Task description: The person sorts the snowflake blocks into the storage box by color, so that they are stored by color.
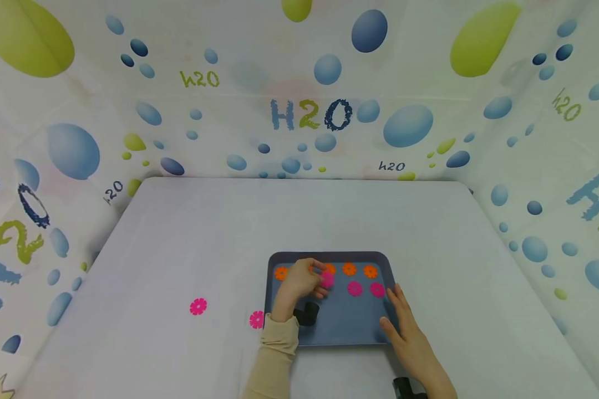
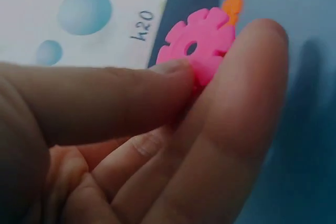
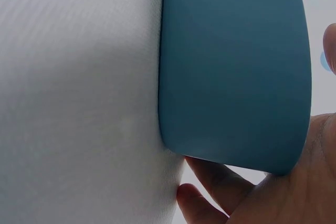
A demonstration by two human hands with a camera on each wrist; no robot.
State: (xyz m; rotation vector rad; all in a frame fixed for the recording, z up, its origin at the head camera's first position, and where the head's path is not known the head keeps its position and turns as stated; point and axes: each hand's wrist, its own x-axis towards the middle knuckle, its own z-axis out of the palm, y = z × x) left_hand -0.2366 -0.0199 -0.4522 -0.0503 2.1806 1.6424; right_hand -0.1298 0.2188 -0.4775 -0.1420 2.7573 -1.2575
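My left hand (image 1: 299, 282) is over the left half of a blue-grey tray (image 1: 349, 327). It pinches a pink flower-shaped notched disc (image 2: 202, 35) with a round centre hole between thumb and finger. In the tray lies a back row of orange flower discs (image 1: 349, 269), partly hidden by that hand. Two pink flower discs (image 1: 366, 289) lie in front of them on the right. My right hand (image 1: 409, 341) rests against the tray's right side with straight fingers, the thumb over the rim. The right wrist view shows fingers (image 3: 226, 187) beyond the tray's corner.
On the white table (image 1: 179, 238), one pink disc (image 1: 198, 306) lies left of the tray. Another pink disc (image 1: 257, 320) lies close by the tray's left edge. A printed curtain (image 1: 259, 66) with blue and green spots surrounds the table at the back and sides.
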